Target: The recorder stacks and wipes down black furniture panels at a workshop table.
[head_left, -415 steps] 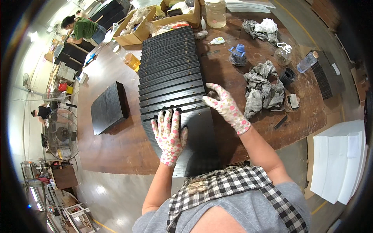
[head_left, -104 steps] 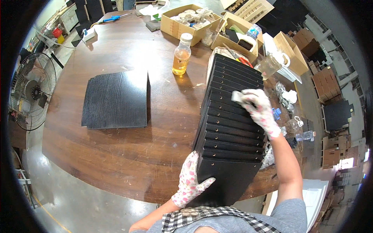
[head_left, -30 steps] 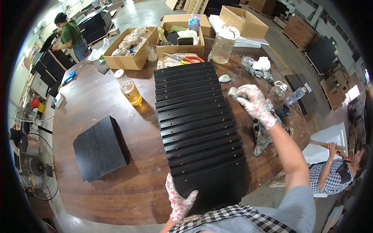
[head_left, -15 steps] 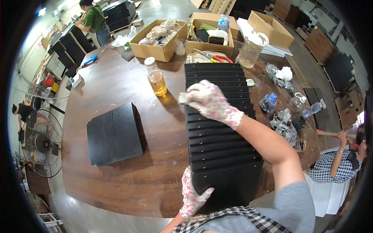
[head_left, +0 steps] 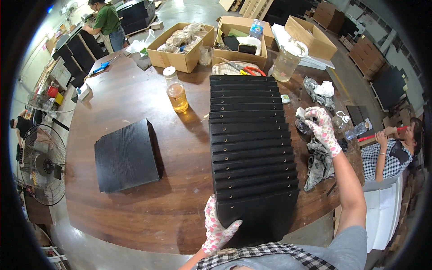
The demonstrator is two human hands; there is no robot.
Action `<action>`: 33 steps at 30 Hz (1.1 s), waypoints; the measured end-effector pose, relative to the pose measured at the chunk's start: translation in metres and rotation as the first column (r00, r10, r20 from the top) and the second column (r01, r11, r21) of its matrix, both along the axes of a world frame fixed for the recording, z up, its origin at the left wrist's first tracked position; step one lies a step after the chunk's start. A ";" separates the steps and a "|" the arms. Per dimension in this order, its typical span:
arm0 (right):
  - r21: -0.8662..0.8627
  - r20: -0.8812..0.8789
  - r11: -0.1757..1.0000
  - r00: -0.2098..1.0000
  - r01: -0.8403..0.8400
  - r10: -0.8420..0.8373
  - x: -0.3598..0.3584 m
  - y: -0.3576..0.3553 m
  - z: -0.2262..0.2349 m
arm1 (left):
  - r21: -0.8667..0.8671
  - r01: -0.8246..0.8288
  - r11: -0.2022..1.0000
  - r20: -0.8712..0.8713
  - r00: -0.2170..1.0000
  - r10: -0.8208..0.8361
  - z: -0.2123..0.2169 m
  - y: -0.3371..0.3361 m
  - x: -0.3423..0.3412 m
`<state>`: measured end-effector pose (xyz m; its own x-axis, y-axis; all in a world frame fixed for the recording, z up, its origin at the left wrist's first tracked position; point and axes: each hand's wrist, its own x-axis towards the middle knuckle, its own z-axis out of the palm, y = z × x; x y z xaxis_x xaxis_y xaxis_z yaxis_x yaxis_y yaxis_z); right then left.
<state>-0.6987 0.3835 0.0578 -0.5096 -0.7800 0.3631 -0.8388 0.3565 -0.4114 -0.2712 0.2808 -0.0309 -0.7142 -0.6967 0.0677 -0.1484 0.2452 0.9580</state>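
Black boards lie overlapped in a long stepped row in front of me, with small holes near their edges. At the near end my left hand, in a pink-flowered glove, grips the left edge of the nearest board, thumb on top. My right hand, gloved alike, is right of the row. Its closed fingers pinch a small whitish pad just over a small clear bottle, which the pad and hand partly cover. Crumpled grey plastic lies below that hand.
A second stack of black boards lies at left. Behind stand a jar of amber liquid, open cartons, red-handled pliers and a large clear jug. A fan stands off the table's left; a person is at right.
My right hand has moved from above the boards rightward to the small bottle, still pinching the whitish pad. The left hand keeps its grip on the near board. The view has shifted slightly.
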 end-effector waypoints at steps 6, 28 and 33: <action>-0.065 -0.187 0.937 0.927 -0.343 0.326 0.045 -0.112 -0.003 | 0.001 -0.044 0.999 0.012 0.999 0.044 0.002 -0.001 0.000; -0.053 -0.143 0.986 0.979 -0.155 0.146 0.003 -0.076 0.002 | 0.004 -0.052 0.999 0.007 0.999 0.052 0.003 -0.001 0.003; -0.130 -0.234 0.880 0.877 -0.456 0.420 0.065 -0.181 -0.003 | -0.006 -0.042 0.999 0.016 0.999 0.042 0.002 0.002 -0.001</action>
